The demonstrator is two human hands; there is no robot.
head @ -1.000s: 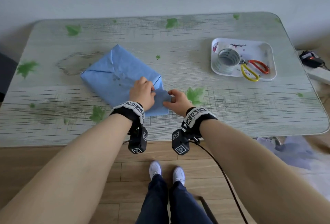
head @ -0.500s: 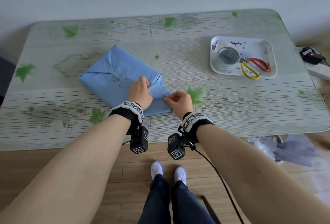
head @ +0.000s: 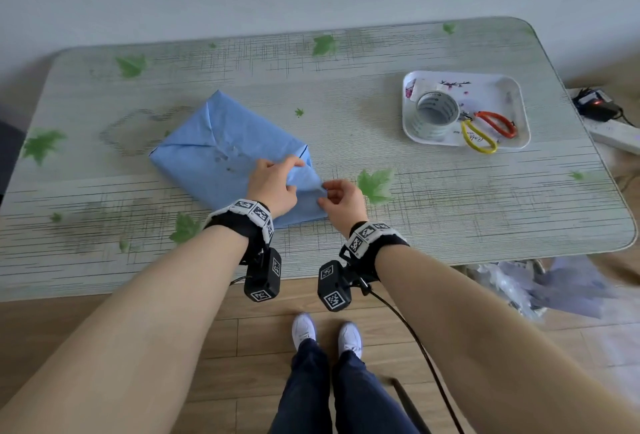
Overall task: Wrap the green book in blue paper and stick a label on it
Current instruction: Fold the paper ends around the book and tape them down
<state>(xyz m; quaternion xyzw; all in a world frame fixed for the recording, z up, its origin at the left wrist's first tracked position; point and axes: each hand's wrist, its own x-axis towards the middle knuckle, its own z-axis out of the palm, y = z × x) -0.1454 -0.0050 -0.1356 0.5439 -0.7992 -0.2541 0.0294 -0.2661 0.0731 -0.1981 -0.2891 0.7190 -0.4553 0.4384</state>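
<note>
Grey-green laminate printed with leaves covers the desk. Near its front middle, at a slant, lies the book, hidden entirely inside the blue paper. The far end is folded shut in a neat triangle, but the near-right end is not yet finished. A white tray sits well apart to the right. The left hand rests on the parcel's near end, fingers curled over the folded edge and gripping it. Beside it, the right hand pinches the loose corner flap. A tape roll and scissors lie in the tray. I see no tape on this end, so releasing either hand to fetch some could let the fold spring open. Tugging the corner too hard might tear the thin paper.
</note>
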